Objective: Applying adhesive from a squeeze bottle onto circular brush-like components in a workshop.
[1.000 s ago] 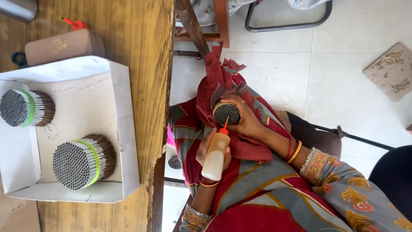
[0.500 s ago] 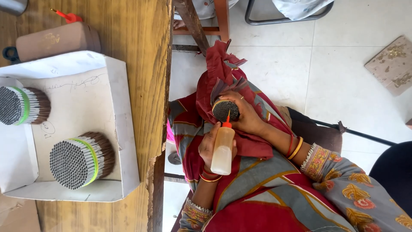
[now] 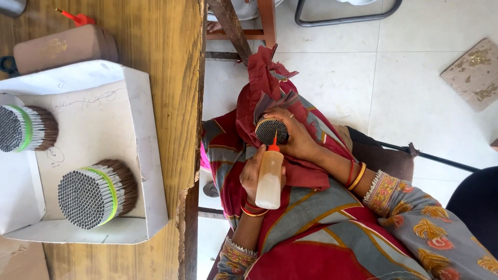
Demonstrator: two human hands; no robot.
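— What's the setting?

— A pale tiled floor (image 3: pixel 332 78) on the right, and a wooden table (image 3: pixel 155 31) running down the left side, its edge chipped near the bottom.

— Any packaging on the table?

— A shallow white cardboard tray (image 3: pixel 140 155) with folded-up walls and a few pen scribbles on its inner face. Two round bundles of thin grey tubes lie in it, each ringed with a green band: the nearer bundle (image 3: pixel 96 194) low in the tray, the farther bundle (image 3: pixel 26 128) at the left edge, partly cut off. They are well apart.

— And beyond the tray?

— A brown oblong case (image 3: pixel 65 47) with a faint pale mark on its face, lying just beside the tray's top wall. A red nozzle (image 3: pixel 78 19) pokes out above it.

— Anything on the floor?

— A flat square slab (image 3: pixel 474 72), greyish with golden flecks, at the far right.

— Now the hands.

— Both are over the person's lap, off the table. The right hand (image 3: pixel 298 137) is wrapped around a small dark tube bundle (image 3: pixel 270 129), open ends facing up, with a red cloth (image 3: pixel 259 88) bunched just behind it. The left hand (image 3: pixel 251 173) is closed around a pale squeeze bottle (image 3: pixel 270 179) with a red tip.

— Where's the tip?

— It touches the face of the held bundle, near its lower rim.

— Any label on the bottle?

— I see none on the side that shows; it is plain and translucent.
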